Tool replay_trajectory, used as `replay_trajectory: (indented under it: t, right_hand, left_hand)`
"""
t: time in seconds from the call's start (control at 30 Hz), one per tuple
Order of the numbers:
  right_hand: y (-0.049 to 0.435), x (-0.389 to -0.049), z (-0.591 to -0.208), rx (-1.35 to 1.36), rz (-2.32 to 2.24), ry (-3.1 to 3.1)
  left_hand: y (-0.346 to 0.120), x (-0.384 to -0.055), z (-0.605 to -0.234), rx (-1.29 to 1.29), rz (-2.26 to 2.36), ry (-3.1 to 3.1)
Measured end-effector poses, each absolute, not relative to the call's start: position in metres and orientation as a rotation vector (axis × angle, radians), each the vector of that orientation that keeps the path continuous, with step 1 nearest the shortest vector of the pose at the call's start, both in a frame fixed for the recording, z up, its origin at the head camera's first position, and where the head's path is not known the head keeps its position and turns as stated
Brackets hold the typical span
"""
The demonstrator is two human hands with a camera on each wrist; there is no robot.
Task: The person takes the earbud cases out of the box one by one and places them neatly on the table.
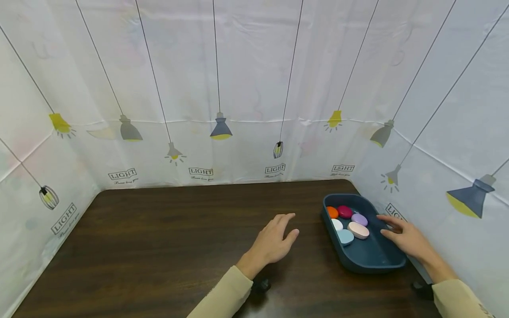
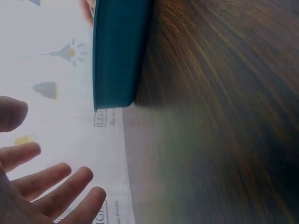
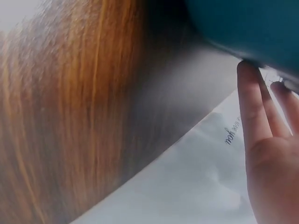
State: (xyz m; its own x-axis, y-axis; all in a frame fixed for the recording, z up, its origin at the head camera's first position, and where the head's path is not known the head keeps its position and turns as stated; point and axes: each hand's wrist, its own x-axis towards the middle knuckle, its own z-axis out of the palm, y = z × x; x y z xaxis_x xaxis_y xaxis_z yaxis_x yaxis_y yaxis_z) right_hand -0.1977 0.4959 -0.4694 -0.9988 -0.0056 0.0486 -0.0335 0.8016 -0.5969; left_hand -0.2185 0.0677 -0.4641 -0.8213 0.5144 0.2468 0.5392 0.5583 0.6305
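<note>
A dark blue tray point(image 1: 375, 260) with rounded corners sits at the right of the table. Grouped in its far left part are several smooth, rounded, pebble-like pieces: orange point(image 1: 332, 212), magenta point(image 1: 344, 211), lavender point(image 1: 359, 220), pale pink point(image 1: 358, 230), white point(image 1: 337, 224) and light blue point(image 1: 345, 237). My right hand point(image 1: 409, 240) is at the tray's right rim, its fingers extended; in the right wrist view the fingertips point(image 3: 247, 70) meet the tray's edge. Left of the tray, my left hand point(image 1: 270, 243) hovers over the table with spread fingers, holding nothing.
The dark brown wooden table point(image 1: 167, 238) is bordered by a white curtain point(image 1: 246, 79) printed with hanging lamps, at the back and both sides. Its right side runs close along the tray. A black wrist device point(image 1: 261, 285) shows under the left sleeve.
</note>
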Motion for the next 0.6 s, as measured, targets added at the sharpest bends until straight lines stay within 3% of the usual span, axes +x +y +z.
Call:
replay_trajectory:
  t: [0.6]
  right_hand:
    - [0.502,-0.204,-0.476,-0.006,1.564,-2.857]
  left_hand:
    - [0.099,-0.224,-0.47,-0.851,-1.235,-2.821]
